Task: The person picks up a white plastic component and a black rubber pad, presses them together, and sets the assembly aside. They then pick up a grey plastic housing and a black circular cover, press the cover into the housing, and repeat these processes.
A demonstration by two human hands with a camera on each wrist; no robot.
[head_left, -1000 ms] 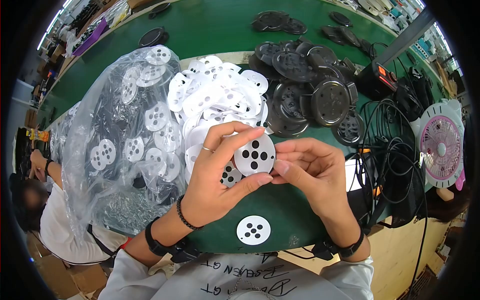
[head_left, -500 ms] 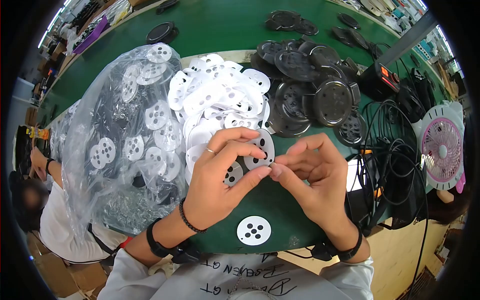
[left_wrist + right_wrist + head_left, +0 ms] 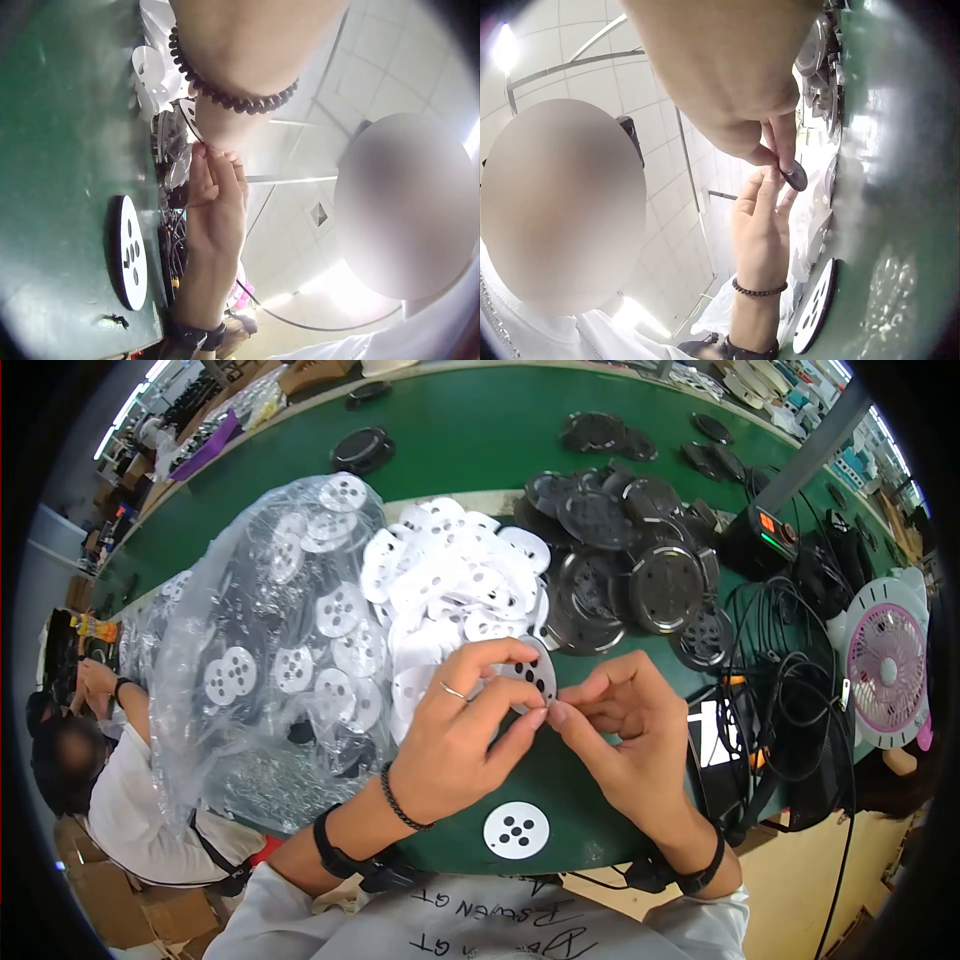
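A round white disc with black holes (image 3: 536, 670) is held above the near part of the table, tilted and partly covered by fingers. My left hand (image 3: 468, 725) grips it from the left, its fingers bent over the face and the thumb at the near edge. At the disc's lower right edge my right hand (image 3: 628, 745) pinches with thumb and index finger, the tips of both hands almost meeting. The right wrist view shows the disc's dark underside (image 3: 796, 178). Below the hands, a second white disc (image 3: 517, 830) lies flat on the green table.
Behind my left hand is a heap of white discs (image 3: 455, 575), beside a clear plastic bag (image 3: 240, 760) containing more. Black round parts (image 3: 665, 590) are piled at the back right. Tangled cables (image 3: 775, 690) and a pink-white fan (image 3: 887, 660) stand on the right.
The held disc has turned from facing the head camera to a steep tilt, and my left fingers have bent further over it. The whole head view has shifted slightly.
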